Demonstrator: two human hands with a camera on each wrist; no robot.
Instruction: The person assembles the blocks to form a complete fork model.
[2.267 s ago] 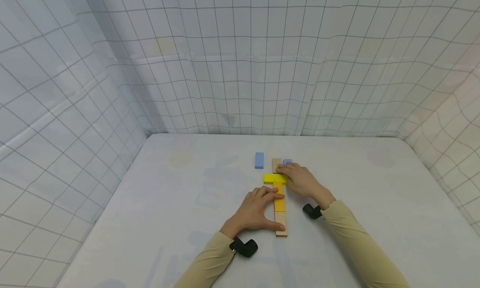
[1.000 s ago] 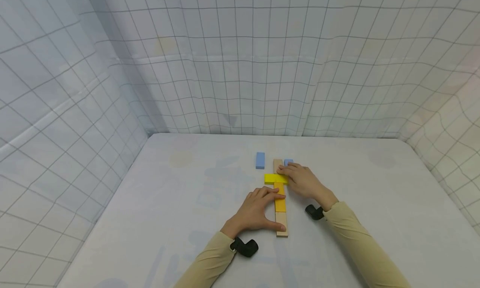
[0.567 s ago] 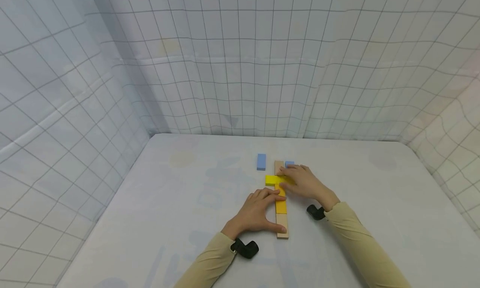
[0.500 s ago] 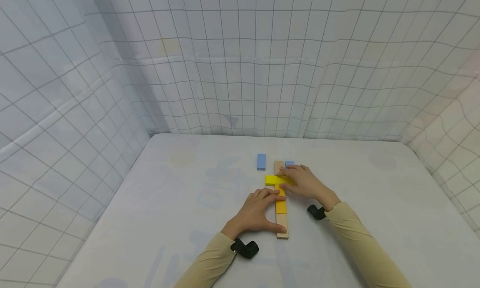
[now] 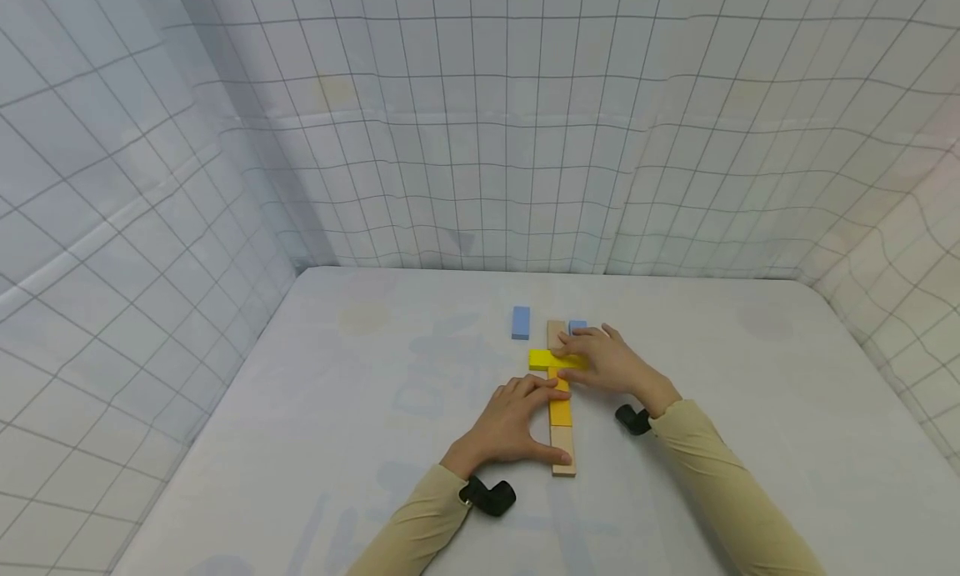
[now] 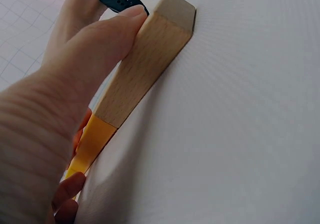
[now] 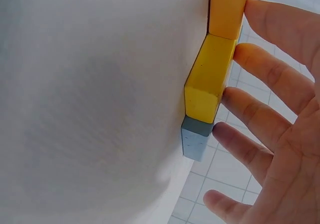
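Observation:
Rectangular wooden blocks lie flat in a cross shape in the head view. Nearest is a plain wood block [image 5: 562, 443], joined to an orange block [image 5: 559, 413]. A yellow block [image 5: 540, 359] crosses the far end, with another plain wood block [image 5: 555, 333] beyond it. My left hand [image 5: 510, 423] spans the near end, thumb on the plain block and fingers over the orange one. My right hand [image 5: 611, 363] spreads its fingers over the crossing. In the right wrist view its fingertips touch the tops of the orange, yellow and blue blocks [image 7: 195, 141].
To the left of the far wood block, a separate blue block [image 5: 521, 323] lies on the white table [image 5: 375, 376]. Grid-patterned white curtains [image 5: 480, 142] stand around the back and sides. Each wrist wears a black camera [image 5: 487, 497].
My right hand's thumb has moved left onto the orange block, and its fingers have spread more. The left hand and the blocks stay in place.

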